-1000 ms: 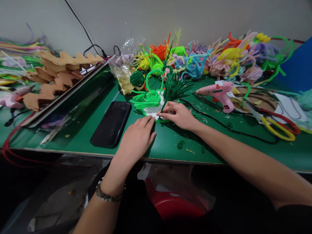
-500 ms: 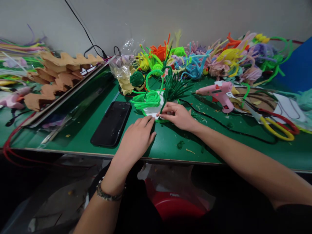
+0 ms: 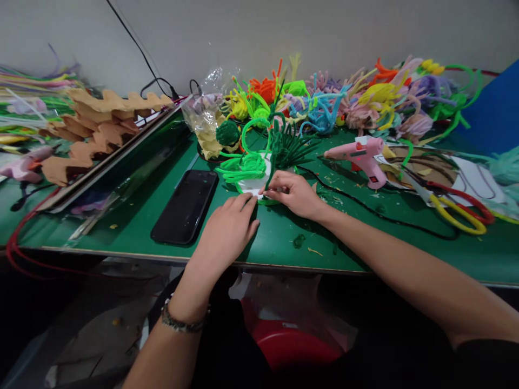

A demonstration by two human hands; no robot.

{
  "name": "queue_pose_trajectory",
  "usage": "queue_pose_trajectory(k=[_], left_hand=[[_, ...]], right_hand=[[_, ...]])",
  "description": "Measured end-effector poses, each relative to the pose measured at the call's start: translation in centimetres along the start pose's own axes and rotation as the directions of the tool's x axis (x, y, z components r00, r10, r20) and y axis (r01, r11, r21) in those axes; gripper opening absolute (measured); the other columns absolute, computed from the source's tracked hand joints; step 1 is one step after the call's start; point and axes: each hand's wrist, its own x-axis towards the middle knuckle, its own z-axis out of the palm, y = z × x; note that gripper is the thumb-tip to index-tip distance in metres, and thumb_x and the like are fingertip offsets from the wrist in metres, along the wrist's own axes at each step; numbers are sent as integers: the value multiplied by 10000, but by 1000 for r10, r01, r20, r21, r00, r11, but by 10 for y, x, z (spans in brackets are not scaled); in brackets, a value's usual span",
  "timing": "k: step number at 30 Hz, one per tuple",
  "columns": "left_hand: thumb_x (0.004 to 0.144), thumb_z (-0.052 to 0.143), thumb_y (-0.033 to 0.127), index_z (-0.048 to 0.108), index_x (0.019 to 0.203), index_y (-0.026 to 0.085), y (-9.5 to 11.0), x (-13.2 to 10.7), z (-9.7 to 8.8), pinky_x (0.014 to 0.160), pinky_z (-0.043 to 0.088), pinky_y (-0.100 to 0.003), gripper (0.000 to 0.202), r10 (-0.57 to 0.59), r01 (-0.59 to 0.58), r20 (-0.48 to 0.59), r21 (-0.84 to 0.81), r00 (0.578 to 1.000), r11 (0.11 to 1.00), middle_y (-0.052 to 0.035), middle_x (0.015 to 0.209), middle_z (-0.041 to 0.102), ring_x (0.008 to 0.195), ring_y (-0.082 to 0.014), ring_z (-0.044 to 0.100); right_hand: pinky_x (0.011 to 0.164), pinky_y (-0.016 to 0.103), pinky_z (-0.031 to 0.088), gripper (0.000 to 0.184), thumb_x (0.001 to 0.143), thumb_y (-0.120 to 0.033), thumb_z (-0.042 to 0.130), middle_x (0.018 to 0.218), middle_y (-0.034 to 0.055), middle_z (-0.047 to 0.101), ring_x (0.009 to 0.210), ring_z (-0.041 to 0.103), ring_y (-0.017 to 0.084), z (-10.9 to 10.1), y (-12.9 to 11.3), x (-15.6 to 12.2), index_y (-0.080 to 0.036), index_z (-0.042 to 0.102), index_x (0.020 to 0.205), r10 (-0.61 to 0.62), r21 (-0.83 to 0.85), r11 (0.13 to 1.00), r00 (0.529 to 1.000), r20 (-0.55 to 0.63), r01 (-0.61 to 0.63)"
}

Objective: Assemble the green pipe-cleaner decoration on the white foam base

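Observation:
My right hand (image 3: pixel 295 193) pinches the lower end of a dark green pipe-cleaner stem (image 3: pixel 272 162), held upright at the front of a white base (image 3: pixel 252 188). Dark green bristly strands (image 3: pixel 292 145) fan out to the right behind that stem. On the left of the base lie coiled bright green pipe cleaners (image 3: pixel 243 167), with a loop standing above them. My left hand (image 3: pixel 227 226) rests flat on the table edge side of the base, fingers stretched out, fingertips at its front rim. What sits under the right fingertips is hidden.
A black phone (image 3: pixel 185 208) lies left of my left hand. To the right are a pink glue gun (image 3: pixel 360 156), its black cord (image 3: pixel 389 216) and yellow-and-red scissors (image 3: pixel 458 213). Colourful pipe-cleaner pieces (image 3: pixel 324 105) heap along the wall; brown egg-carton strips (image 3: pixel 97 138) stand at left.
Both hands stay in almost the same place, the right still pinching the stem. The view has shifted very slightly.

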Motion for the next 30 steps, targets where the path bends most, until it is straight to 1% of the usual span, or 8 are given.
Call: queue_pose_trajectory(k=[4,10,21,26,30], left_hand=[[823,440,243,409,1222,92,0,0,0,844,447,-379,428,1,-1,-11,1,1000,1000,-119,1250,468,1085,-256,462],[828,433,246,401,1231,87,1,1,-1,858,441,-382,434,-7,7,19,7,1000,1000,-119,1260,457,1097,-262,451],[823,437,241,400,1232,97,0,0,0,854,443,-378,435,3,-3,-6,11,1000,1000,-115,1250,463,1091,-257,453],[824,442,244,405,1229,92,0,0,0,878,431,-375,435,7,-7,-11,9,1000,1000,-113,1247,463,1092,-254,448],[822,444,241,421,1215,93,1,1,-3,856,444,-379,420,3,-3,-3,3,1000,1000,-119,1231,470,1075,-257,455]], right_hand=[[538,229,300,119,750,-233,555,667,-7,494,591,409,87,0,0,0,-162,636,702,-14,-26,1000,1000,-2,14],[534,223,298,100,746,-203,562,672,-7,495,588,408,84,0,-2,0,-160,648,719,-11,-31,999,1000,-3,11],[549,223,312,103,757,-207,553,672,-8,480,620,441,95,1,-1,-1,-169,640,718,-40,-86,995,999,10,41],[542,224,308,158,771,-265,538,666,-6,480,599,424,91,1,-2,-2,-164,643,708,-43,-73,996,999,-2,43],[522,218,307,197,738,-321,572,656,-13,474,561,396,80,1,-4,-1,-151,648,800,-13,-16,1000,999,-46,12]])
